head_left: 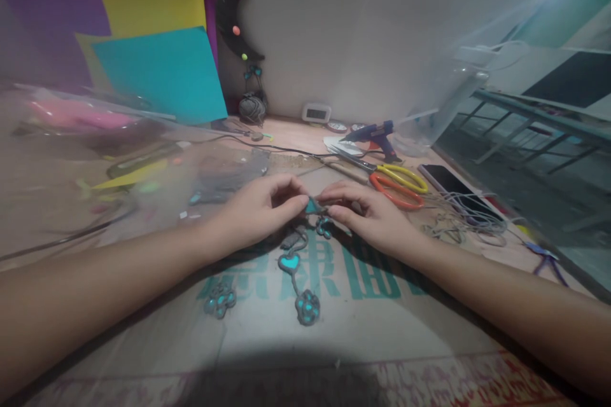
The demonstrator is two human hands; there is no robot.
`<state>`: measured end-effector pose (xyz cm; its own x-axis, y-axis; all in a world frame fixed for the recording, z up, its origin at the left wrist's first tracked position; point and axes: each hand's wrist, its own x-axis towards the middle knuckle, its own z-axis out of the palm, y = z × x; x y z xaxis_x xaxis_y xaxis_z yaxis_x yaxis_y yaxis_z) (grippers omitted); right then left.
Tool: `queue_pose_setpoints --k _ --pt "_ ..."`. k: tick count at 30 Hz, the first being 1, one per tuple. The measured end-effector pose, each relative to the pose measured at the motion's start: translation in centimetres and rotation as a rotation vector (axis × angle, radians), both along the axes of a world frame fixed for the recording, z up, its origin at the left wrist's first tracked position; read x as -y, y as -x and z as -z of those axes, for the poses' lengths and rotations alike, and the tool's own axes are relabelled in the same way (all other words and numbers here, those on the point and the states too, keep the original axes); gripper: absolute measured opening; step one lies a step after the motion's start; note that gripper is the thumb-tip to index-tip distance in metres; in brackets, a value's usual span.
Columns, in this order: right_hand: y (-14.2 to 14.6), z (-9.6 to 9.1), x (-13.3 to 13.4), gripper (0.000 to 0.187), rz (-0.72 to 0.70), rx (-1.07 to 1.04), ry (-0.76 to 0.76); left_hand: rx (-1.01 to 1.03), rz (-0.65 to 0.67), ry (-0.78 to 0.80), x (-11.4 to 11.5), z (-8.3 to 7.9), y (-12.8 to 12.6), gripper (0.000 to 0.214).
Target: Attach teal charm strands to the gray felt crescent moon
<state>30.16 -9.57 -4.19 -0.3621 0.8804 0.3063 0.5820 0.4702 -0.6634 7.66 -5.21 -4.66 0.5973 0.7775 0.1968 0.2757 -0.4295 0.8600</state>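
I'm holding a small teal piece [312, 205] at clock centre, left grip [262, 208] pinched nearly closed, right grip [370, 211] apparently pinching its three-o'clock edge. A heart charm [289, 262] is lying towards six o'clock. If I'm pulling unevenly, the piece could bend or tear.

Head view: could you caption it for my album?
Left hand and right hand meet at a teal piece; scissors and a glue gun sit beyond.

Your table [289, 129] carries a paw [220, 301] at near left, with scissors [373, 168] and a phone [443, 179] at right. Farther back, you have a glue gun [372, 134].
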Motion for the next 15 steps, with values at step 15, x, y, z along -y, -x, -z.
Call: queue_pose_setpoints --k 15 --pt "0.87 0.05 -0.49 0.004 -0.018 -0.063 0.048 -0.013 0.034 -0.040 -0.09 0.20 -0.26 0.018"
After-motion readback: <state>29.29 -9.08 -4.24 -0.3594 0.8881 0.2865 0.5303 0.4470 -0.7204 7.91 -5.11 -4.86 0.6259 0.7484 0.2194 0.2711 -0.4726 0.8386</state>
